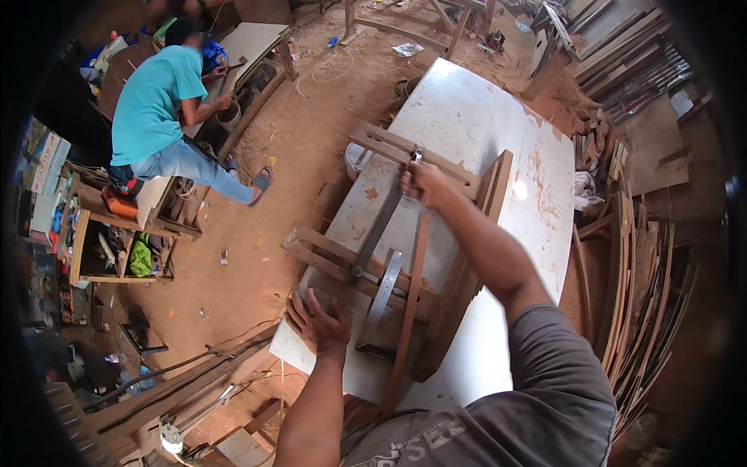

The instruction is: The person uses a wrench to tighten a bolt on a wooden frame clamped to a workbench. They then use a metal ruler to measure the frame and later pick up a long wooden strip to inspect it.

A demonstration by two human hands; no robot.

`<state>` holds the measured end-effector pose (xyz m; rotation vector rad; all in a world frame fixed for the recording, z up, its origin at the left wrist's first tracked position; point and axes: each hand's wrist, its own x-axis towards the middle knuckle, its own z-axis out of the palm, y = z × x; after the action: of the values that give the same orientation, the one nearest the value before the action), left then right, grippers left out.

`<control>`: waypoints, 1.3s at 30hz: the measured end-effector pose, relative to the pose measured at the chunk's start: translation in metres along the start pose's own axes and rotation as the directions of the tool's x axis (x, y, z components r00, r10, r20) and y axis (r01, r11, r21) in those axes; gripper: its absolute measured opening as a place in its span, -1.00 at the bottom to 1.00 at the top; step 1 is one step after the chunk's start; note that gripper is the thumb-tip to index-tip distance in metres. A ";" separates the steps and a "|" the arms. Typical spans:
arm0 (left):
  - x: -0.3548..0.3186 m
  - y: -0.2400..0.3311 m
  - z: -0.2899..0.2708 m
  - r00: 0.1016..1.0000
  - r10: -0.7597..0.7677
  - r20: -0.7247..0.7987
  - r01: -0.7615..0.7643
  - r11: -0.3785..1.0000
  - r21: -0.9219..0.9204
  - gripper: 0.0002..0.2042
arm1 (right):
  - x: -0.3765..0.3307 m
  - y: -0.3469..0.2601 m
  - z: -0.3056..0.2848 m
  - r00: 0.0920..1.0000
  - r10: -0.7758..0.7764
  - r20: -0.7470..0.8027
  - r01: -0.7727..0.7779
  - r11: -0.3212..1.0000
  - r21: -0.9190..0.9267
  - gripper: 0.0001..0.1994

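Earth floor (pixel 264 210) surrounds a white worktop (pixel 459 101) bearing a slotted wooden frame (pixel 378 227); the right hand (pixel 421 185) grips a small metal piece (pixel 417 156) at the frame's far rail (pixel 360 133), the left hand (pixel 317 324) is spread open nearby; the frame looks stiff, fairly heavy, best held by its rails.

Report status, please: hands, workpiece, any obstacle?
Right hand gripping silver metal tool at brown slotted wooden frame; left hand open beside frame; flat silver metal ruler lying across frame.
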<state>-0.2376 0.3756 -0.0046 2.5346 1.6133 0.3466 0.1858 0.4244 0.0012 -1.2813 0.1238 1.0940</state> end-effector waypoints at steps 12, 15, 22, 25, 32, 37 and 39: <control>0.001 -0.006 0.005 0.999 0.004 -0.045 -0.005 1.000 -0.015 -0.37 | 0.053 -0.148 -0.051 0.752 0.102 0.651 0.415 -0.840 -0.348 -0.77; -0.001 -0.006 0.000 1.000 0.009 -0.018 -0.010 0.999 -0.032 -0.38 | 0.061 -0.148 -0.018 0.878 0.019 0.479 0.305 -0.794 -0.526 -0.72; 0.010 0.001 -0.003 0.998 0.015 0.058 -0.013 0.999 -0.049 -0.36 | 0.138 -0.048 0.028 0.575 -0.507 0.643 0.679 -0.143 -0.720 -0.48; 0.005 -0.006 0.001 0.998 -0.051 0.033 0.052 0.998 -0.024 -0.36 | 0.097 -0.014 0.075 0.714 -0.212 0.668 0.553 -0.415 -0.723 -0.49; 0.006 -0.003 -0.002 0.983 -0.082 0.164 0.088 0.996 -0.033 -0.36 | 0.044 -0.014 0.076 0.733 -0.511 0.449 0.221 -0.445 -0.868 -0.51; 0.005 -0.004 -0.005 0.984 -0.075 0.162 0.084 0.995 -0.046 -0.33 | 0.045 -0.008 0.068 0.756 -0.493 0.430 0.199 -0.454 -0.869 -0.52; 0.003 -0.005 -0.005 0.983 -0.084 0.161 0.095 0.993 -0.064 -0.33 | 0.047 -0.002 0.070 0.722 -0.522 0.454 0.226 -0.443 -0.868 -0.56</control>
<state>-0.2419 0.3807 0.0001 2.3620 1.6188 0.1845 0.1789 0.5087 -0.0020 -2.6103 -1.4516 -0.0006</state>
